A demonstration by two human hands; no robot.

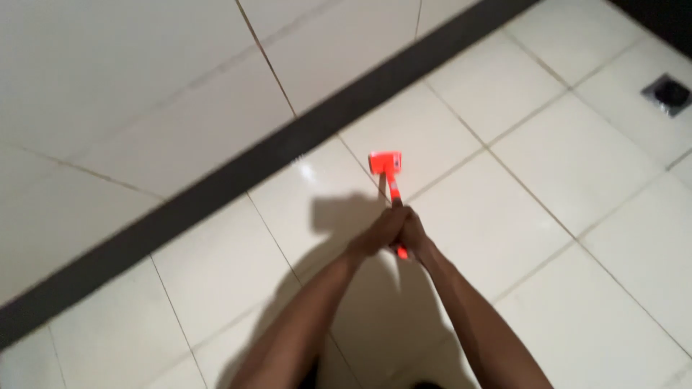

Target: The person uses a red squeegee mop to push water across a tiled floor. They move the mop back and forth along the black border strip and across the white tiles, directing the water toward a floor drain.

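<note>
We held an orange hammer-like tool (390, 180) out in front of us with both arms stretched forward, over a floor of pale glossy tiles (562, 166). Our left hand (378, 232) and right hand (412, 232) were pressed together around the lower part of its handle, fingers curled tight about it, so closed that only the very end of the handle showed below the right hand. The tool's long axis ran almost straight away from us, from about 6 o'clock at the grip to 12 o'clock at the blocky head, leaning very slightly towards 11. The head pointed at the dark strip (288, 144) that crossed the scene where the floor met the pale wall (130, 79). Our shadow (339, 216) fell on the tile at 9 o'clock of the hands. A square floor drain (669, 94) sat well apart, at about 2 o'clock.
</note>
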